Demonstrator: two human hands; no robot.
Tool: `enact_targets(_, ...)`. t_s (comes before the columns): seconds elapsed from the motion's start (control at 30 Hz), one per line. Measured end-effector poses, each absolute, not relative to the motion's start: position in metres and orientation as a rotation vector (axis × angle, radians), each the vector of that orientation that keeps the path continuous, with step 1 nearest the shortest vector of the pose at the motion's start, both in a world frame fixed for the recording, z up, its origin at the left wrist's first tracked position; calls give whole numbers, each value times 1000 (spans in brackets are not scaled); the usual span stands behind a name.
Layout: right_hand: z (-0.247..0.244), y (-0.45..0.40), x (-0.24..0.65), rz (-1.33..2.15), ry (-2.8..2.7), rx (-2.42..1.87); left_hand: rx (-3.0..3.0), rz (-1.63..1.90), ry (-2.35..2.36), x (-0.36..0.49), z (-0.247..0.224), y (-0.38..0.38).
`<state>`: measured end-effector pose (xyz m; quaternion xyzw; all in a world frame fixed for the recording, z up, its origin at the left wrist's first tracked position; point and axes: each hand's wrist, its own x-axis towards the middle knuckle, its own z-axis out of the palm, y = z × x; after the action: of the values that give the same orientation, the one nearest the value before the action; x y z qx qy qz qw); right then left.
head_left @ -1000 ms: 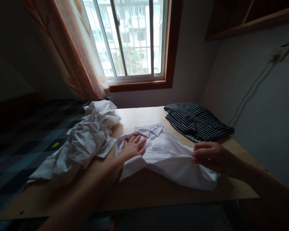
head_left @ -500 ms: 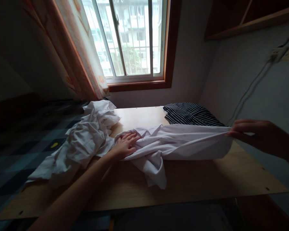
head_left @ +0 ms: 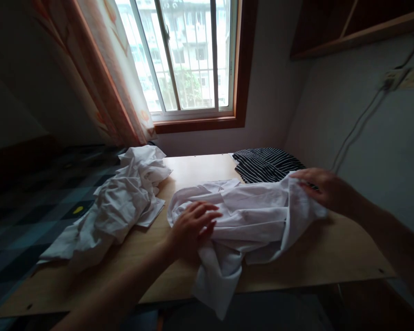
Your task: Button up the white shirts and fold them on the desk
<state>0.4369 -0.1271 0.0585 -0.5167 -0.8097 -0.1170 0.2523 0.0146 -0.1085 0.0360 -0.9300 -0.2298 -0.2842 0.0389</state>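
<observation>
A white shirt (head_left: 251, 207) lies rumpled across the middle of a pale wooden table (head_left: 193, 166), its length running from left to right, with loose folds in its body and one flap of cloth (head_left: 222, 280) drooping past the table's near edge. The left hand (head_left: 193, 225) is open over the shirt's left part, its fingers apart and slightly curled; whether the fingertips press on the cloth, one cannot tell. The right hand (head_left: 319, 186) grips the shirt's far edge toward its right end between bent fingers, and the fabric there rises and falls in a fold toward the near side. Just beyond the shirt, at the far right of the table, is a black garment with white stripes (head_left: 265, 164), partly covered from view by the shirt and the right hand. A crumpled white garment (head_left: 119, 207) is heaped along the left side of the table, beside a dark checked bedspread (head_left: 17, 216). Farther off stand a sliding window (head_left: 193, 59) and, to its left, an orange-patterned curtain (head_left: 106, 69); a cable (head_left: 357, 122) runs down the right wall from a socket (head_left: 393, 79)
</observation>
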Motion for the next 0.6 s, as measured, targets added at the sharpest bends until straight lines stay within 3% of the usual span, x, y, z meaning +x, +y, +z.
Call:
enact_targets(0.13, 40, -156, 370, 239, -2474, -1257, -3030, -662, -445, 24, 26, -155)
enact_targets(0.33, 12, -155, 364, 192, -2491, -1435, -2985, -473, -487, 3, 3, -161)
enact_targets(0.6, 29, -153, 384, 134, -2424, -1381, -3143, -390, -806, -46, 62, -121)
